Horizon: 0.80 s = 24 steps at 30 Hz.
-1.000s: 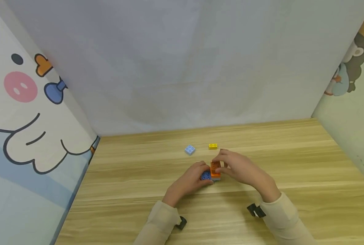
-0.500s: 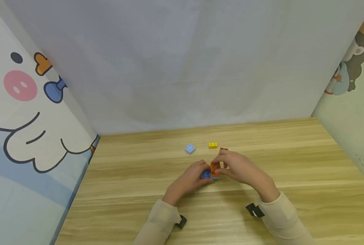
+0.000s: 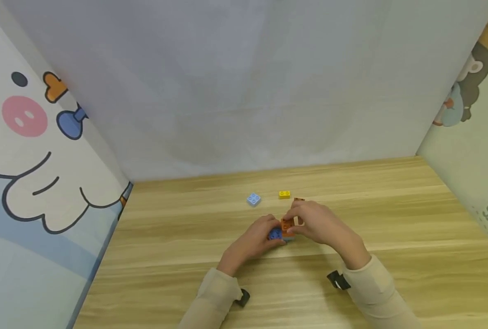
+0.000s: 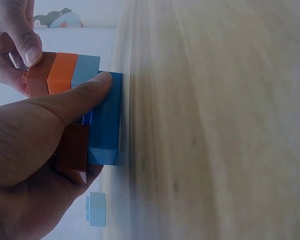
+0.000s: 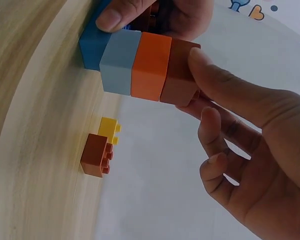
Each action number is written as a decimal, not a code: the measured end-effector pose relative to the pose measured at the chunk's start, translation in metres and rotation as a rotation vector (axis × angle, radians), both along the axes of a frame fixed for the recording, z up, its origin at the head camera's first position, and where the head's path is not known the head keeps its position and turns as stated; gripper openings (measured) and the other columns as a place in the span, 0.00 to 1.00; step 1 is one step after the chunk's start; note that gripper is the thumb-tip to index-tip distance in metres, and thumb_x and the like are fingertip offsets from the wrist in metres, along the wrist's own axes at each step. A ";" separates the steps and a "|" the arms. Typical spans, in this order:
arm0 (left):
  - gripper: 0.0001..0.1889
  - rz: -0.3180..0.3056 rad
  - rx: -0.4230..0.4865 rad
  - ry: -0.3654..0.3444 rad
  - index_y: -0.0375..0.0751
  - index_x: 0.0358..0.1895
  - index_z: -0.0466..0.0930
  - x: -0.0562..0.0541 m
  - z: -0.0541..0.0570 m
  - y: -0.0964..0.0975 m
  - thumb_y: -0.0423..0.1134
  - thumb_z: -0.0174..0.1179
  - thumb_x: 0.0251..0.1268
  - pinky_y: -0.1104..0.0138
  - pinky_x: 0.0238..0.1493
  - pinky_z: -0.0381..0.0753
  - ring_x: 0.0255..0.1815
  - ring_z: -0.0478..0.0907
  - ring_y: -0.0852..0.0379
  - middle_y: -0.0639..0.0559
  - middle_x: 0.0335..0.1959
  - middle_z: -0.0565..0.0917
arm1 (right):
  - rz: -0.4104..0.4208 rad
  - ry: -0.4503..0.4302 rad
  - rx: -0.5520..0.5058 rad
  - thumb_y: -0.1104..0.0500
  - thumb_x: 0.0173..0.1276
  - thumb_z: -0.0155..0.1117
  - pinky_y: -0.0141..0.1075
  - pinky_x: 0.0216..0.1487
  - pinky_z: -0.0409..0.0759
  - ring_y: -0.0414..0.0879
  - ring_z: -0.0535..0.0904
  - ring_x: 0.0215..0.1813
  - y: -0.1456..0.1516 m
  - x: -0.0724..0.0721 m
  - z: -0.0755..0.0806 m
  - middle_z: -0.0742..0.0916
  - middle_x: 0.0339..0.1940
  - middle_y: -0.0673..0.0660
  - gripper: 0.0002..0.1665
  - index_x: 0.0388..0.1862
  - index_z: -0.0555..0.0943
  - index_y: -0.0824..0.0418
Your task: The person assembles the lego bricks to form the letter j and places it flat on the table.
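Observation:
My left hand (image 3: 254,238) grips a long blue toy brick (image 4: 106,125) low over the wooden table, its thumb along the side. A second brown brick (image 4: 72,152) sits on the other end of this blue base, partly behind the left fingers. Stacked on the near end are a grey-blue brick (image 5: 121,62), an orange brick (image 5: 150,65) and, topmost, a brown brick (image 5: 180,75). My right hand (image 3: 322,221) pinches that topmost brown brick between thumb and forefinger, the other fingers loosely bent. In the right wrist view the stack's sides line up closely.
Behind the hands lie a light blue brick (image 3: 254,199) and a yellow brick (image 3: 284,194). A loose brown brick (image 5: 94,155) stands close to the yellow one, mostly covered by the right hand in the head view. A pale cloth wall (image 3: 252,100) rises behind the table (image 3: 178,219).

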<state>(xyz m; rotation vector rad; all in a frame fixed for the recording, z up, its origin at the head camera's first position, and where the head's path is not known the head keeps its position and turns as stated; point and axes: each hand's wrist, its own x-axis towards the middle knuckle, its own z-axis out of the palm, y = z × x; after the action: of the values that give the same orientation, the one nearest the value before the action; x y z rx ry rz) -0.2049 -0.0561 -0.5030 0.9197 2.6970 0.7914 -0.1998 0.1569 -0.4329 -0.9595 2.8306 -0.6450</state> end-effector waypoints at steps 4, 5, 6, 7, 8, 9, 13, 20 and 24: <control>0.18 -0.002 0.005 0.000 0.41 0.57 0.82 0.000 -0.003 0.000 0.47 0.65 0.71 0.72 0.47 0.75 0.43 0.74 0.62 0.52 0.48 0.82 | -0.016 0.005 0.013 0.53 0.62 0.77 0.30 0.33 0.75 0.35 0.77 0.33 0.000 0.001 -0.001 0.88 0.41 0.46 0.16 0.49 0.90 0.53; 0.18 -0.002 0.007 0.002 0.41 0.57 0.82 0.000 -0.003 0.000 0.47 0.66 0.70 0.72 0.47 0.75 0.43 0.74 0.62 0.52 0.48 0.82 | -0.021 0.005 0.012 0.53 0.62 0.77 0.30 0.32 0.75 0.35 0.77 0.33 0.000 0.001 -0.001 0.88 0.41 0.46 0.16 0.49 0.90 0.53; 0.18 -0.003 0.009 0.005 0.41 0.57 0.82 0.000 -0.004 0.000 0.47 0.66 0.70 0.72 0.47 0.75 0.43 0.74 0.62 0.52 0.48 0.82 | -0.025 0.003 0.012 0.53 0.62 0.77 0.30 0.31 0.74 0.35 0.76 0.32 0.000 0.001 -0.001 0.88 0.41 0.46 0.16 0.49 0.90 0.53; 0.18 -0.003 0.008 0.006 0.41 0.57 0.82 0.000 -0.004 0.000 0.47 0.66 0.70 0.72 0.47 0.75 0.43 0.74 0.62 0.52 0.48 0.82 | -0.027 0.001 0.012 0.53 0.62 0.77 0.30 0.31 0.74 0.35 0.76 0.32 0.000 0.001 -0.002 0.88 0.41 0.46 0.16 0.49 0.90 0.53; 0.18 0.000 0.006 0.008 0.41 0.56 0.82 0.000 -0.005 0.000 0.47 0.66 0.70 0.72 0.46 0.75 0.42 0.73 0.62 0.52 0.48 0.82 | -0.025 -0.001 0.012 0.53 0.62 0.77 0.30 0.32 0.74 0.34 0.76 0.32 0.000 0.001 -0.002 0.88 0.41 0.46 0.16 0.49 0.90 0.53; 0.18 0.004 0.002 0.007 0.40 0.56 0.82 0.001 -0.005 -0.001 0.47 0.66 0.70 0.72 0.46 0.75 0.42 0.73 0.62 0.52 0.48 0.82 | -0.019 -0.001 0.010 0.53 0.62 0.77 0.29 0.32 0.74 0.34 0.76 0.33 -0.001 0.001 -0.003 0.88 0.41 0.46 0.17 0.49 0.90 0.53; 0.18 0.018 -0.017 0.013 0.40 0.55 0.82 0.001 -0.004 -0.004 0.47 0.67 0.69 0.72 0.45 0.74 0.41 0.73 0.62 0.52 0.47 0.82 | 0.013 -0.013 -0.016 0.53 0.64 0.75 0.29 0.34 0.73 0.34 0.75 0.32 -0.002 0.000 -0.004 0.88 0.42 0.47 0.18 0.52 0.89 0.54; 0.18 0.002 -0.002 0.012 0.39 0.55 0.83 0.002 0.001 -0.001 0.47 0.66 0.70 0.72 0.44 0.74 0.42 0.73 0.61 0.51 0.47 0.82 | 0.031 -0.015 -0.028 0.53 0.64 0.75 0.30 0.36 0.74 0.38 0.79 0.35 0.003 0.000 -0.003 0.88 0.43 0.48 0.19 0.53 0.88 0.56; 0.18 0.000 -0.001 0.006 0.38 0.54 0.83 0.003 0.003 0.002 0.46 0.67 0.69 0.72 0.44 0.74 0.41 0.73 0.61 0.50 0.47 0.82 | 0.040 -0.002 -0.016 0.52 0.65 0.75 0.31 0.38 0.77 0.41 0.81 0.38 0.005 0.000 -0.003 0.88 0.45 0.48 0.18 0.53 0.88 0.55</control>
<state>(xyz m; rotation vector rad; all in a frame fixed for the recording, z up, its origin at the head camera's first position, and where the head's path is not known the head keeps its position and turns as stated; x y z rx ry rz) -0.2023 -0.0546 -0.5001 0.9231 2.7023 0.7887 -0.2003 0.1623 -0.4362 -1.0152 2.8012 -0.6648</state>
